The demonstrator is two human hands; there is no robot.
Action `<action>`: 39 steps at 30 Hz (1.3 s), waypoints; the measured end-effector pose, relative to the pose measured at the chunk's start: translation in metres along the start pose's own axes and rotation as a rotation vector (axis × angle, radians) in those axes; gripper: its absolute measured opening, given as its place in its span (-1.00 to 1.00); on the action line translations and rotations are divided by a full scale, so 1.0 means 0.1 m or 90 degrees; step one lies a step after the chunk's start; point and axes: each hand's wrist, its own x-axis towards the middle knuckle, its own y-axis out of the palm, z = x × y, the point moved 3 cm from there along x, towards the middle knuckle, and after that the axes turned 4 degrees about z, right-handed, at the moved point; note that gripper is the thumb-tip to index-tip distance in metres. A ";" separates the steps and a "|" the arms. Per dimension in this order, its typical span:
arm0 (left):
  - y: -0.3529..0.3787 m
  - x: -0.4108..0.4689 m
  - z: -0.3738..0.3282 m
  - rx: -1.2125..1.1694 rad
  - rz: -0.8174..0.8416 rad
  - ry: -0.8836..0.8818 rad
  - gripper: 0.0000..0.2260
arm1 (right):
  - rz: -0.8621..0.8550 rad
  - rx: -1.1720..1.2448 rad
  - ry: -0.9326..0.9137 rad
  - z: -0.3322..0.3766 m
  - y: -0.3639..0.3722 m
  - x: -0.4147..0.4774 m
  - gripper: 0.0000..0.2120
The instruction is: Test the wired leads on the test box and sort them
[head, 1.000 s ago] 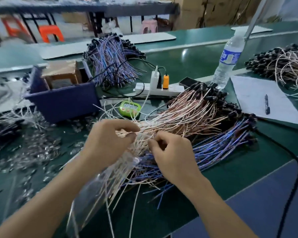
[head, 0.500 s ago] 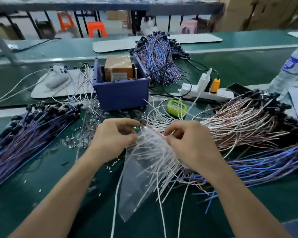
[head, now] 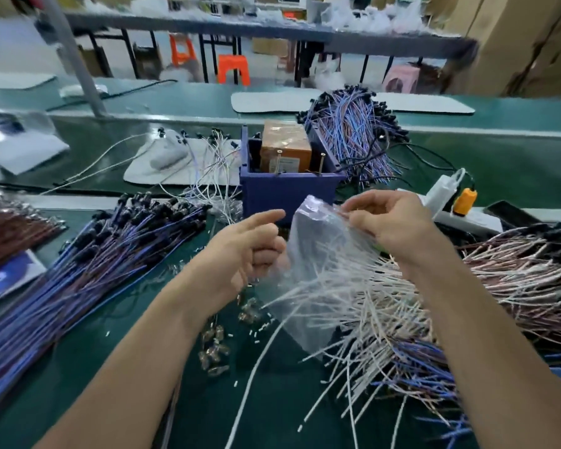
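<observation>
2 hands, 1 bag, way too many wires to count singly. Nearest: green table w/ a scatter of tiny white bits and a few shiny terminals between the forearms.

Right hand pinches the top of a clear plastic bag, thumb + fingers curled on the crinkly film, bag held up off the table. White leads sit in the bag and fan out of its lower end, thin and stiff-looking, tips splayed over the heaps at right. Left hand is just beside the bag's left edge: index out straight, other fingers curled in. Cant tell if theyre actually gripping the film.

Heaps of leads, i count 5:
- blue-purple heap at left w/ black ends
- reddish-brown heap at far left
- pinkish-white heap at right
- blue heap front right
- blue-purple bundle far back

Bag + right hand block part of the blue bin. Test box = 1 brown block in that bin, 2 metal pins at its front, right behind the bag.

Left of the bin: loose white wires by a white pad. Right of it: 1 power strip w/ 1 white charger + 1 orange plug.

Far: 2 orange stools, 1 pink stool, cardboard cartons, all blurry.
</observation>
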 end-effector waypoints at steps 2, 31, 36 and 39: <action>-0.10 -0.01 -0.05 0.165 -0.079 0.039 -0.72 | -0.016 -0.180 0.009 -0.08 -0.03 0.08 -0.69; -1.50 -0.71 -0.37 0.910 -0.699 0.151 -0.77 | 0.272 -0.475 -0.329 0.62 2.82 0.29 -0.43; -1.44 -0.68 -0.37 0.975 -0.740 0.204 -0.90 | 0.102 -0.549 -0.360 0.63 2.78 0.25 -0.36; -1.41 -0.70 -0.38 0.987 -0.772 0.237 -0.92 | 0.097 -0.523 -0.358 0.66 2.67 0.21 -0.44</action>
